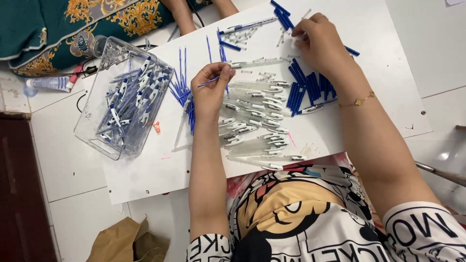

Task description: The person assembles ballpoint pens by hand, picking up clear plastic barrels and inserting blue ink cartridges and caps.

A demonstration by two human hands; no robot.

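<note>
My left hand pinches a thin blue ink refill between thumb and fingers, above the white board. My right hand reaches to the far side of the board and touches small metal springs beside blue pen parts. Between the hands lies a row of clear pen barrels with white clips. A pile of blue caps sits under my right forearm. More blue refills lie loose to the left of my left hand.
A clear plastic tray at the left holds several assembled blue and white pens. Another person sits at the far edge in a patterned green garment. A brown paper bag lies on the tiled floor at bottom left.
</note>
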